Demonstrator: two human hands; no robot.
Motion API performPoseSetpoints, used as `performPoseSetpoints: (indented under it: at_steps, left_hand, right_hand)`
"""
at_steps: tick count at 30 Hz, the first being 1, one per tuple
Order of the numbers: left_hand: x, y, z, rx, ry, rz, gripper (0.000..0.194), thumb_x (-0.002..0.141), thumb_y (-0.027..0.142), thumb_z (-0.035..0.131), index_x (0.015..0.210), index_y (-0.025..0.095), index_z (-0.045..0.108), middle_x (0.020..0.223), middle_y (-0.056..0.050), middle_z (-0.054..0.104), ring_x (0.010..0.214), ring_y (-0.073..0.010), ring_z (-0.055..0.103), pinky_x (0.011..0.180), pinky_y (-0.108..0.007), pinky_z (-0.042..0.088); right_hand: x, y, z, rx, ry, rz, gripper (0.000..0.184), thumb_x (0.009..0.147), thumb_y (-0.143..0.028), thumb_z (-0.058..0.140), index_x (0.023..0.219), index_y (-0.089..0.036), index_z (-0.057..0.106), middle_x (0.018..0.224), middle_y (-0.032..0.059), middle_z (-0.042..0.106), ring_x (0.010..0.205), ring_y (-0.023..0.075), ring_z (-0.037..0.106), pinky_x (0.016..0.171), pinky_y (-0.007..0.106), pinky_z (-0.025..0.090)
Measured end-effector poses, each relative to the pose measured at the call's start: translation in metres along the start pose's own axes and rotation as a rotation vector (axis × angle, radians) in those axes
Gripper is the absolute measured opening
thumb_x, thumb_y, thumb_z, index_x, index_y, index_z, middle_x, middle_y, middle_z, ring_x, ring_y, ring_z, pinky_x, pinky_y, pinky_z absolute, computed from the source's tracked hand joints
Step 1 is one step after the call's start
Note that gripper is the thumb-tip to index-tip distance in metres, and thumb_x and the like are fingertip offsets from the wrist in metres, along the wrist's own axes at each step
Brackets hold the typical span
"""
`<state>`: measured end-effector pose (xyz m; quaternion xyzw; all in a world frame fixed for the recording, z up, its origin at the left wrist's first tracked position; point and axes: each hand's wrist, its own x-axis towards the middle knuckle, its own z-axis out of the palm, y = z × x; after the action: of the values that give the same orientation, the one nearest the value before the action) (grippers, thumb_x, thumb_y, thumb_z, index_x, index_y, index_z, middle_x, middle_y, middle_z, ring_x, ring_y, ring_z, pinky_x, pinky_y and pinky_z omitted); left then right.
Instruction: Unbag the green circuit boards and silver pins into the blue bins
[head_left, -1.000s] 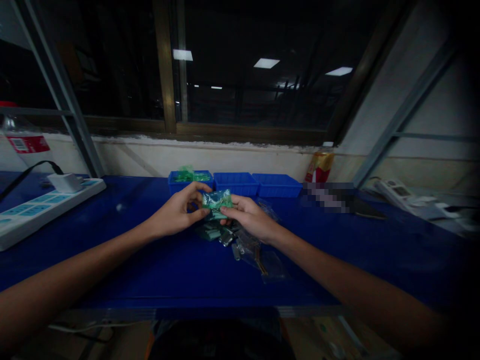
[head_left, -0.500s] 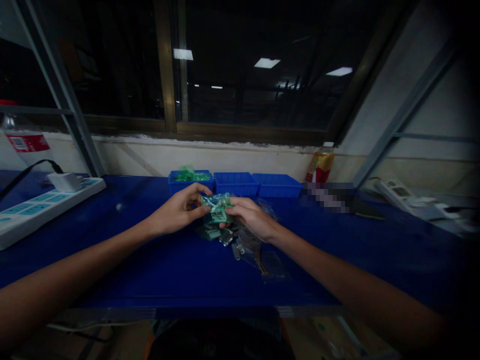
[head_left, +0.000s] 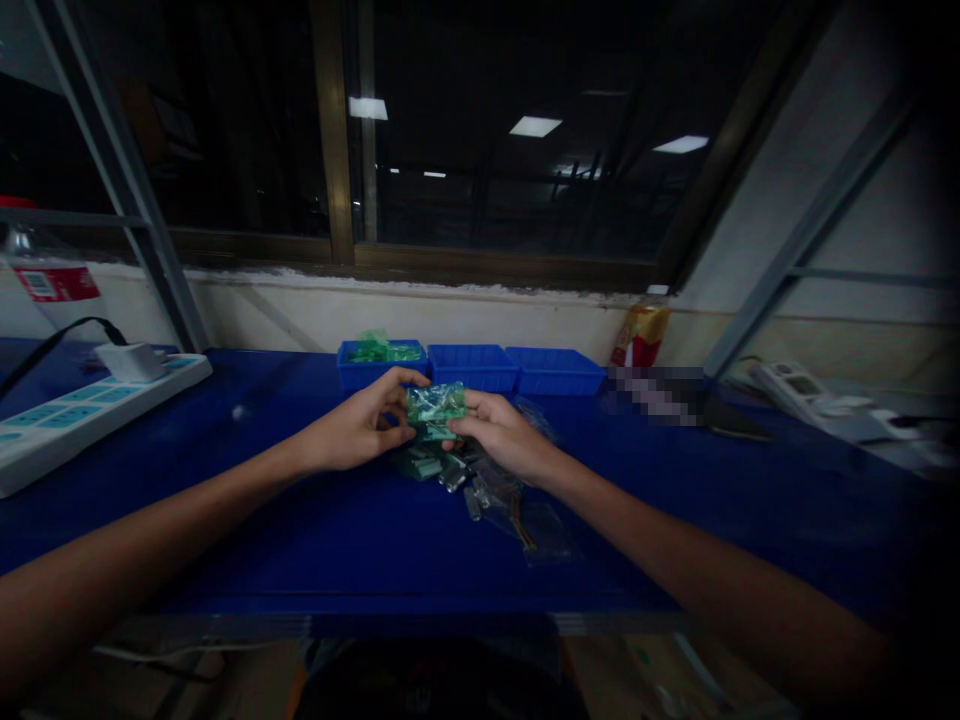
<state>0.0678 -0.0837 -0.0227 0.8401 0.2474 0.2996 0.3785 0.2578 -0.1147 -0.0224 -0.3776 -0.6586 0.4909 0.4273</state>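
A shiny green plastic bag (head_left: 435, 402) with small pale parts inside is held up between both hands above the middle of the blue table. My left hand (head_left: 362, 420) pinches its left side between thumb and fingers. At the right side, my right hand (head_left: 501, 432) grips it with the thumb in front. Just below the hands lies a pile: a second green bag (head_left: 422, 466), small metal cylinders (head_left: 472, 502), and a clear plastic bag (head_left: 551, 535) with thin brownish strips. What exactly the held bag contains is too blurred to tell.
Behind the hands stand three blue bins in a row; the left bin (head_left: 382, 378) contains green bags. A white power strip (head_left: 112, 400) lies at left, near a red-capped bottle (head_left: 56, 285). At right are a red-and-yellow packet (head_left: 641, 335), a dark flat object (head_left: 739, 420) and another power strip (head_left: 806, 390).
The green bag has been turned and spread flatter between the hands. My left fingers have shifted slightly at its edge. The pile and the bins have not moved.
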Motion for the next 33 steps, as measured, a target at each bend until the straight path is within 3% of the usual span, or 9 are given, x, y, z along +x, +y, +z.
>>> performPoseSetpoints:
  at_steps: [8, 12, 16, 20, 22, 24, 27, 30, 33]
  left_hand:
    - [0.000, 0.002, -0.001, -0.102, -0.014, -0.007, 0.041, 0.076, 0.015, 0.049, 0.114, 0.020, 0.032, 0.085, -0.002, 0.051, 0.078, -0.0139, 0.051, 0.065, -0.026, 0.041]
    - [0.001, 0.004, -0.001, -0.143, -0.023, -0.013, 0.040, 0.076, 0.014, 0.050, 0.112, 0.020, 0.033, 0.086, -0.002, 0.052, 0.076, -0.0135, 0.051, 0.064, -0.026, 0.041]
    - [0.001, 0.004, 0.000, -0.145, -0.036, -0.032, 0.027, 0.079, 0.019, 0.048, 0.106, 0.019, 0.043, 0.082, -0.001, 0.051, 0.074, -0.0122, 0.049, 0.065, -0.026, 0.040]
    - [0.002, 0.007, 0.000, -0.192, 0.073, -0.148, 0.026, 0.084, 0.036, 0.043, 0.103, 0.018, 0.049, 0.085, -0.002, 0.053, 0.072, -0.0131, 0.051, 0.064, -0.027, 0.041]
    - [0.003, 0.010, 0.000, -0.320, 0.172, -0.251, 0.034, 0.084, 0.044, 0.038, 0.100, 0.017, 0.051, 0.089, -0.005, 0.055, 0.071, -0.0141, 0.053, 0.062, -0.028, 0.041]
    - [0.003, 0.011, 0.000, -0.479, 0.191, -0.360, 0.039, 0.083, 0.049, 0.038, 0.092, 0.014, 0.055, 0.085, -0.006, 0.057, 0.068, -0.0141, 0.054, 0.062, -0.028, 0.041]
    - [0.004, 0.012, 0.002, -0.638, 0.114, -0.431, 0.027, 0.077, 0.038, 0.054, 0.082, 0.012, 0.058, 0.076, -0.005, 0.058, 0.063, -0.0111, 0.052, 0.061, -0.025, 0.039]
    - [0.004, 0.012, 0.004, -0.692, 0.104, -0.360, 0.016, 0.071, 0.020, 0.061, 0.086, 0.013, 0.059, 0.074, -0.001, 0.058, 0.063, -0.0087, 0.051, 0.061, -0.022, 0.037]
    - [0.004, 0.012, 0.005, -0.627, 0.170, -0.293, 0.015, 0.070, 0.018, 0.060, 0.085, 0.014, 0.057, 0.070, 0.001, 0.055, 0.061, -0.0080, 0.049, 0.059, -0.022, 0.037]
  right_hand:
    - [0.001, 0.006, -0.003, -0.130, -0.033, -0.111, 0.020, 0.070, -0.011, 0.047, 0.085, -0.019, 0.059, 0.079, 0.0003, 0.060, 0.065, 0.0107, 0.054, 0.064, 0.026, 0.045]
    - [0.000, 0.009, -0.007, -0.357, -0.013, -0.202, 0.020, 0.071, -0.010, 0.045, 0.085, -0.018, 0.058, 0.076, -0.0006, 0.059, 0.068, 0.0114, 0.054, 0.063, 0.026, 0.042]
    - [-0.004, 0.005, -0.008, -0.705, 0.064, -0.297, 0.011, 0.073, -0.014, 0.046, 0.075, -0.017, 0.057, 0.067, -0.0014, 0.056, 0.061, 0.0108, 0.050, 0.057, 0.025, 0.038]
    - [-0.009, -0.003, -0.005, -0.946, 0.165, -0.466, 0.011, 0.074, -0.016, 0.047, 0.072, -0.015, 0.058, 0.062, 0.0002, 0.054, 0.060, 0.0126, 0.049, 0.057, 0.027, 0.038]
    - [-0.011, -0.005, -0.005, -0.974, 0.210, -0.571, 0.016, 0.076, -0.015, 0.046, 0.082, -0.014, 0.060, 0.070, 0.0027, 0.058, 0.067, 0.0143, 0.052, 0.063, 0.029, 0.041]
    - [-0.011, -0.005, -0.007, -0.983, 0.230, -0.661, 0.024, 0.078, -0.014, 0.045, 0.096, -0.015, 0.059, 0.080, 0.0040, 0.061, 0.075, 0.0149, 0.053, 0.070, 0.030, 0.042]
    - [-0.009, -0.008, -0.009, -1.026, 0.204, -0.693, 0.030, 0.077, -0.010, 0.045, 0.103, -0.019, 0.058, 0.088, 0.0042, 0.061, 0.081, 0.0156, 0.053, 0.076, 0.033, 0.042]
    - [-0.013, -0.023, -0.004, -1.075, 0.143, -0.653, 0.035, 0.074, -0.007, 0.047, 0.104, -0.021, 0.059, 0.099, 0.0066, 0.056, 0.093, 0.0188, 0.050, 0.081, 0.037, 0.042]
    - [-0.046, -0.041, 0.008, -0.991, 0.095, -0.674, 0.038, 0.074, -0.009, 0.049, 0.108, -0.024, 0.056, 0.109, 0.0071, 0.051, 0.103, 0.0204, 0.046, 0.087, 0.041, 0.040]
